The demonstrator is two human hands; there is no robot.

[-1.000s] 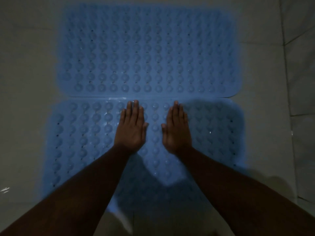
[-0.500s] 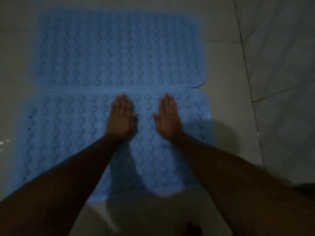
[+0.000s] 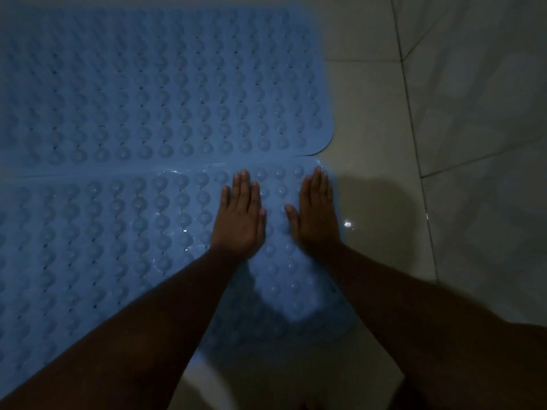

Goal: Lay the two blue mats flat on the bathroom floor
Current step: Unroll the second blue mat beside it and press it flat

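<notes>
Two blue mats covered in round bumps lie side by side on the tiled floor. The far mat (image 3: 165, 84) fills the upper left; the near mat (image 3: 103, 232) runs along its front edge, touching it. My left hand (image 3: 241, 216) lies palm down with straight fingers on the near mat, close to its right end. My right hand (image 3: 316, 214) presses flat on that mat's right edge, fingers straight and together. Both forearms reach in from below and hide part of the near mat.
Pale, wet, glossy floor tile (image 3: 373, 119) shows to the right of the mats. A tiled wall (image 3: 479, 113) rises on the far right. More bare floor (image 3: 266, 380) lies at the bottom between my arms. The room is dim.
Both hands have slid rightward along the near mat, from its middle to its right end, staying flat. My view has swung, so the mats now sit further left.
</notes>
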